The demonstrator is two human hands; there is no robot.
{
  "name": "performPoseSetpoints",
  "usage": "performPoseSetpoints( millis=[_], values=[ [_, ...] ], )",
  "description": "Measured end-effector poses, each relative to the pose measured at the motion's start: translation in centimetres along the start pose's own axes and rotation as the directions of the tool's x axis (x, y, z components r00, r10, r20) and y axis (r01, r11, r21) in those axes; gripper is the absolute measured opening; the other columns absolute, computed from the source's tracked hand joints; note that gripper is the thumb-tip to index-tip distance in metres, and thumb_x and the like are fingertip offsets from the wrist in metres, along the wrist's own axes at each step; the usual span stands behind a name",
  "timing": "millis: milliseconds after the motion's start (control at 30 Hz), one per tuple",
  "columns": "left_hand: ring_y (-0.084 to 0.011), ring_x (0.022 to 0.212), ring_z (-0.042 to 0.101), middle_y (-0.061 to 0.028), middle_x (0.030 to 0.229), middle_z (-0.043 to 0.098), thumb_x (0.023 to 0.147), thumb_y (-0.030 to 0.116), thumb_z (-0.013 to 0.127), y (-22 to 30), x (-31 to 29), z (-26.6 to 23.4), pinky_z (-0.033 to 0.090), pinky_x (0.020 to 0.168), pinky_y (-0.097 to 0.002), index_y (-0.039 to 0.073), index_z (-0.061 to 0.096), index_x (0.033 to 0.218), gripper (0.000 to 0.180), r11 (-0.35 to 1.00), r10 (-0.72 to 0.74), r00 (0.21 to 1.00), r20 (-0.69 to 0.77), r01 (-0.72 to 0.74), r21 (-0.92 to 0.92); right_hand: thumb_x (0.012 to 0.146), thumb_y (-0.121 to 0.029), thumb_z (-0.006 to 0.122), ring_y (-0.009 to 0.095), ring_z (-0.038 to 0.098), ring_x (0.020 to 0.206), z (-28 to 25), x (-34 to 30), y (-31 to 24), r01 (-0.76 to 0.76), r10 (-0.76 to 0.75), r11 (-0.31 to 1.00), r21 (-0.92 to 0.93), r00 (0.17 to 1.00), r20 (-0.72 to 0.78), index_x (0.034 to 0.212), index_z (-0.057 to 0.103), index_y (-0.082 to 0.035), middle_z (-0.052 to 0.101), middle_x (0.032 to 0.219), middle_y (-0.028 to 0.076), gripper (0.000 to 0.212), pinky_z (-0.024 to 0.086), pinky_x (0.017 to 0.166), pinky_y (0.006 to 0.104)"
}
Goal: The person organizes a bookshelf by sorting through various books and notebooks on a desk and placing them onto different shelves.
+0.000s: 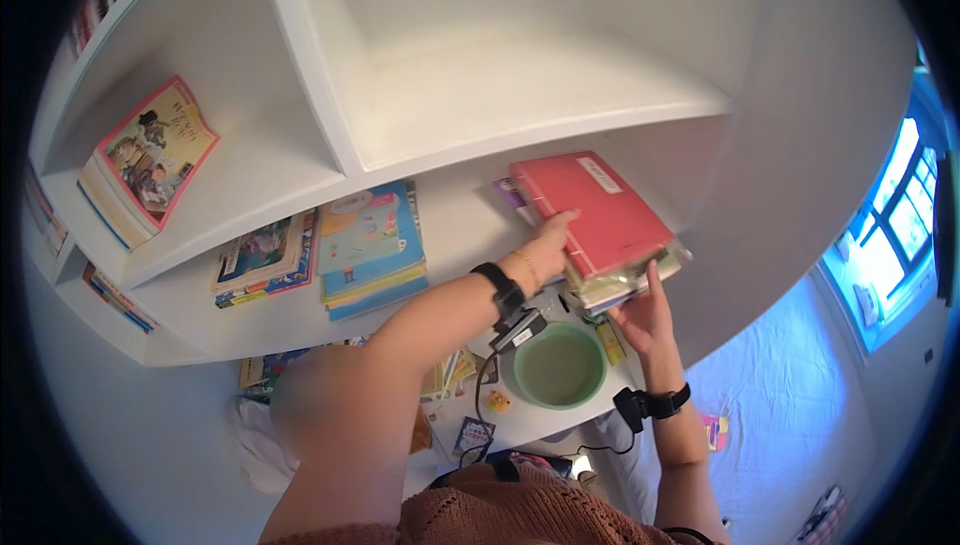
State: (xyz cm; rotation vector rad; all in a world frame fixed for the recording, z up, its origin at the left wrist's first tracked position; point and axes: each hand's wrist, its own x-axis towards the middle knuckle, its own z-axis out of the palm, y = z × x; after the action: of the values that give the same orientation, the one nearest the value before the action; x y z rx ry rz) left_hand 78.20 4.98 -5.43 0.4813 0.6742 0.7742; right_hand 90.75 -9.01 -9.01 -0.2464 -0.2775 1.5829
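A stack of books with a red, thread-bound book (598, 210) on top lies at the right end of the lower shelf, its near end sticking out past the edge. My left hand (548, 245) grips its left side, thumb on the red cover. My right hand (647, 317) closes on the near right corner, where thinner books and a clear plastic sleeve (640, 275) show under the red one. A purple item (512, 197) peeks out beneath the stack's far left side. The fingers under the stack are hidden.
Left along the same shelf (465, 215) lie a pile of blue and yellow books (370, 250) and another book pile (262, 255). A book stack (150, 165) leans in the upper left compartment. Below stand a green basin (560, 367) and a small yellow toy (498, 402). Cables hang from both wrists.
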Motion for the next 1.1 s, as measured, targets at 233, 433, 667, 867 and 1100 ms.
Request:
performPoseSetpoints(
  millis=[233,433,667,867,1100],
  values=[
    [-0.0260,0.108,0.047,-0.0150,0.118,0.050,0.081,0.047,0.053,4.9,1.6,1.8,0.042,0.086,-0.0375,0.007,0.046,0.118,0.055,0.649,0.128,0.992,-0.005,-0.080,0.757,0.083,-0.012,0.056,0.027,0.056,0.096,-0.6,9.3,-4.9,0.098,-0.191,0.953,-0.286,0.929,-0.316,0.101,0.053,0.000,0.056,0.103,0.014,0.022,0.051,0.080,0.0404],
    [-0.0344,0.118,0.036,-0.0238,0.123,0.041,0.076,0.038,0.060,7.3,-9.8,-4.8,0.030,0.099,-0.0388,-0.004,0.042,0.120,0.064,-0.392,0.432,0.741,0.514,-0.359,0.847,0.087,-0.024,0.047,0.026,0.057,0.093,-1.6,11.2,-8.4,-0.127,-0.040,0.783,-0.609,0.967,-0.253,0.104,0.052,-0.002,0.054,0.108,0.015,0.029,0.052,0.075,0.0415],
    [-0.0314,0.112,0.045,-0.0220,0.124,0.044,0.068,0.040,0.069,18.0,-20.0,-22.4,0.033,0.097,-0.0353,0.001,0.044,0.124,0.073,-0.570,0.530,0.820,0.218,0.154,0.807,0.078,-0.065,0.041,0.020,0.059,0.047,1.7,8.0,-9.5,-0.487,-0.069,0.147,-0.861,0.863,-0.500,0.081,0.054,-0.002,0.055,0.053,0.009,0.065,0.048,0.044,0.0284],
    [-0.0238,0.068,0.059,-0.0172,0.078,0.061,0.086,0.037,0.051,18.8,-21.3,-22.2,0.046,0.069,-0.0312,0.002,0.063,0.090,0.038,-0.099,0.733,0.678,0.050,0.034,0.994,0.089,-0.042,0.042,0.017,0.059,0.051,3.6,3.1,-3.1,-0.067,0.023,0.226,-0.972,0.998,-0.064,0.080,0.052,-0.003,0.057,0.059,0.009,0.042,0.048,0.047,0.0258],
    [-0.0141,0.077,0.060,-0.0092,0.088,0.062,0.085,0.034,0.055,16.1,-28.0,-17.4,0.047,0.065,-0.0246,-0.006,0.059,0.098,0.043,0.610,0.644,0.724,-0.248,-0.289,0.738,0.091,-0.031,0.042,0.026,0.059,0.090,4.9,-0.3,9.5,-0.200,0.383,0.610,-0.766,0.921,0.065,0.117,0.042,0.001,0.058,0.098,0.018,0.042,0.051,0.074,0.0347]
  ],
)
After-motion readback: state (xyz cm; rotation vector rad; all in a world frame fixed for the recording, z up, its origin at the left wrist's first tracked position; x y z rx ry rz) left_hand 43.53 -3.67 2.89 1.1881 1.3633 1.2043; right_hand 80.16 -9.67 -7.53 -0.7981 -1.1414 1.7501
